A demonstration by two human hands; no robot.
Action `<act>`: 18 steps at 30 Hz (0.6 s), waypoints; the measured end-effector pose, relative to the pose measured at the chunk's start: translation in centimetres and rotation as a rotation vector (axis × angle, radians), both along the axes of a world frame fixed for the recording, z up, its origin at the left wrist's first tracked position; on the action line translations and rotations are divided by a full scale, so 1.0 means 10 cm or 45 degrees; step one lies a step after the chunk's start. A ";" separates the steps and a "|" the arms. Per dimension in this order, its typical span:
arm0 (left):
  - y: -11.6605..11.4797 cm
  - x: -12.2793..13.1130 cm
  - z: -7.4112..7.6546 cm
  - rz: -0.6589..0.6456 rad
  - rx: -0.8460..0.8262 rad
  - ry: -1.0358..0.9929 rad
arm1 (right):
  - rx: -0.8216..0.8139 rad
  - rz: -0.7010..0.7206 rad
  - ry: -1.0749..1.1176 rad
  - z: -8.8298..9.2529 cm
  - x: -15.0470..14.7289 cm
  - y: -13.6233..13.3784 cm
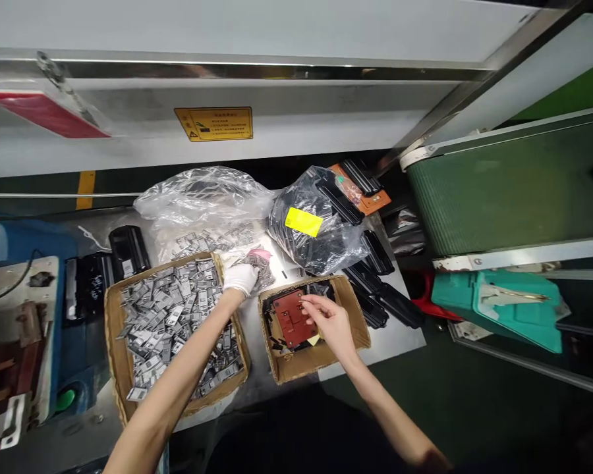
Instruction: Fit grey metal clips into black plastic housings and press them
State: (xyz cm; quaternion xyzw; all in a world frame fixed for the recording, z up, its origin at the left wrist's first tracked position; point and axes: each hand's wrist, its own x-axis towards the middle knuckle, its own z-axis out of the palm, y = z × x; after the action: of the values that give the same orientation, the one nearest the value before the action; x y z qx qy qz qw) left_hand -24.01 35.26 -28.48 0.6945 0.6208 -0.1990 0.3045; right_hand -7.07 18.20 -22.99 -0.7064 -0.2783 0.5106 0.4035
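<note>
My left hand (pixel 240 278), in a white glove, is at a small clear bag of tiny metal parts (pixel 261 271) between the two boxes; its fingertips are hidden. My bare right hand (pixel 326 319) pinches a small thin metal piece (pixel 304 302), like a spring, over the reddish-brown block (pixel 291 319). That block, with slots and holes in its top, lies in the smaller cardboard box (pixel 296 373) among black parts. On the left, a larger cardboard box (pixel 111 329) holds several small grey metal parts (pixel 165 316).
A clear bag of black parts (pixel 316 243) with a yellow label lies behind the smaller box. Black cylindrical parts (pixel 375 289) sit to the right. A green conveyor (pixel 514 184) and a teal bin (pixel 504 306) stand at the right, a blue machine (pixel 29 243) at the left.
</note>
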 end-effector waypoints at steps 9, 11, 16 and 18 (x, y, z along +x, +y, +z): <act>-1.28 -0.14 0.84 -0.303 0.274 -0.211 | -0.224 0.061 0.386 -0.02 -0.01 -0.57; -1.71 -0.12 0.84 -0.504 0.620 -0.692 | -0.293 0.159 0.555 0.00 -0.05 -0.70; -2.08 -0.02 0.62 -0.829 0.575 -0.772 | -0.385 0.551 0.617 0.02 0.05 -0.88; -2.06 -0.01 0.56 -0.844 0.282 -0.636 | -0.391 0.624 0.541 -0.03 0.13 -0.90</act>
State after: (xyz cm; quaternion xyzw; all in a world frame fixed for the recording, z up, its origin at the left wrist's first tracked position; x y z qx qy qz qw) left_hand -24.08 14.65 -22.86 0.9117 0.2890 -0.0439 0.2887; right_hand -5.74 9.18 -23.33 -0.5493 -0.2693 0.7634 0.2070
